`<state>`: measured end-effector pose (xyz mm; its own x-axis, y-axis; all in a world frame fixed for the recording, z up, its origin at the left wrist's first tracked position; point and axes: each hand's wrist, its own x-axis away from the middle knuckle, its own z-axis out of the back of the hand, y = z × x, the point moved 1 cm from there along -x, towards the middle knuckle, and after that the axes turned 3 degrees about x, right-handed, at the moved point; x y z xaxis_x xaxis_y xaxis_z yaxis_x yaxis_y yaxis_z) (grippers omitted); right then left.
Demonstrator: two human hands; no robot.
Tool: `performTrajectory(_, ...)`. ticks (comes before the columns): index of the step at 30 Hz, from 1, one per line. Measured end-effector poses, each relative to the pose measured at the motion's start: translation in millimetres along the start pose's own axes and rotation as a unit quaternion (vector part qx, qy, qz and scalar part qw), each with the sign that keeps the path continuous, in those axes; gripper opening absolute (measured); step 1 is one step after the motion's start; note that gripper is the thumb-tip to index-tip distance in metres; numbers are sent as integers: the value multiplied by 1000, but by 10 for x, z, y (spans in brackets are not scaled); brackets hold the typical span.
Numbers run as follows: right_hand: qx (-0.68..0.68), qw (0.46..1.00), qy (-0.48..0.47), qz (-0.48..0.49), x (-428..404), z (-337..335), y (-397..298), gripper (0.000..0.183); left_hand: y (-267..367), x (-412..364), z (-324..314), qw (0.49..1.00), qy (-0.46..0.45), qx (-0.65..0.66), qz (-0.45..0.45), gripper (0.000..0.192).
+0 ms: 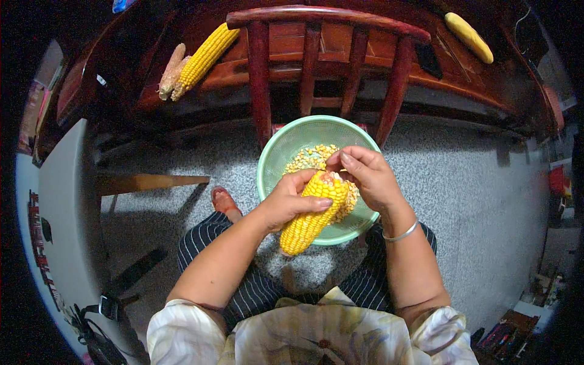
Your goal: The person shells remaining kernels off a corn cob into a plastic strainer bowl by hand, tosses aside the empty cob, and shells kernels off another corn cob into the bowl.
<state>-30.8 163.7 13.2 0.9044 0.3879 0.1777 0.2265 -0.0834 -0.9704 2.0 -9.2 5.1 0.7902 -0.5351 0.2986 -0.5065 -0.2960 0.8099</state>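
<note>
An ear of yellow corn lies tilted in my left hand, whose thumb presses along its near side. Its upper end, where some kernels are off, points at my right hand. The right thumb and forefinger are bent close together just above that end; whether a kernel is between them cannot be told. Beneath both hands stands a green plastic mesh basket, holding loose corn kernels. Part of the kernels is hidden by the ear and the hands.
The basket stands against a red wooden chair. On the dark wooden furniture behind lie another corn ear, bare cobs and, at right, a yellow elongated item. A pale table stands at left.
</note>
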Motion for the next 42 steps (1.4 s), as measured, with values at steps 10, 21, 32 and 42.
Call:
performTrajectory(10, -37, 994, -107, 6, 40, -69, -102, 17, -118, -31, 59, 959, -101, 231, 131, 74)
performTrajectory(21, -16, 992, -113, 55, 58, -132, 10, 13, 84, 36, -41, 993, -88, -35, 75, 52)
performTrajectory(32, -33, 995, -87, -35, 77, -138, 19, 15, 48, 24, -71, 986, -89, -134, 51, 47)
performTrajectory(42, 53, 994, -95, 14, 87, -162, 26, 14, 15, 28, -68, 993, -62, -56, 79, 40)
